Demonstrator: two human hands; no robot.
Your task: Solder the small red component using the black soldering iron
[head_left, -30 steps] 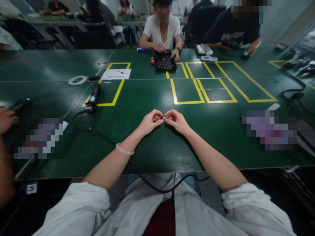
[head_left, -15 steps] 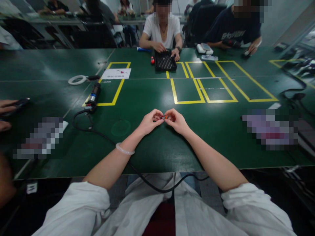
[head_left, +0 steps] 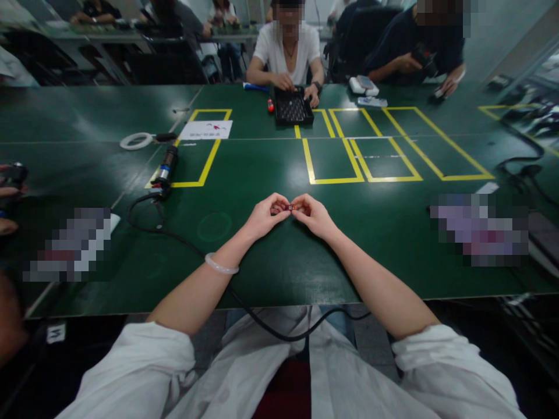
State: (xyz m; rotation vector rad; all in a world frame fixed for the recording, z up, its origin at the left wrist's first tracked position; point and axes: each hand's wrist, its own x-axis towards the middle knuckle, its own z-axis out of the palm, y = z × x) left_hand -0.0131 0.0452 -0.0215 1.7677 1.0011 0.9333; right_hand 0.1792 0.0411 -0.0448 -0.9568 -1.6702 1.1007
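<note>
Both my hands meet at the middle of the green table point(head_left: 271, 267), just above its surface. Between their fingertips is a small red and dark piece point(head_left: 290, 208), too small to name. My left hand point(head_left: 268, 214) pinches it from the left, thumb and fingers pressed together. From the other side my right hand point(head_left: 312, 214) pinches it the same way. The fingers cover most of the piece. A black cable point(head_left: 279, 337) runs under my left forearm and hangs across my lap.
A black cylindrical tool point(head_left: 168, 166) with a cable lies at left, near a printed sheet point(head_left: 206, 130). Across the table a person handles a black tray point(head_left: 294, 109) of small parts. Yellow tape outlines point(head_left: 336, 181) mark the tabletop. Blurred flat items lie at both sides.
My hands hold almost the same pose around the small piece. Across at right, a co-worker has raised a dark tool; at far left, another person's hands have shifted with a dark object.
</note>
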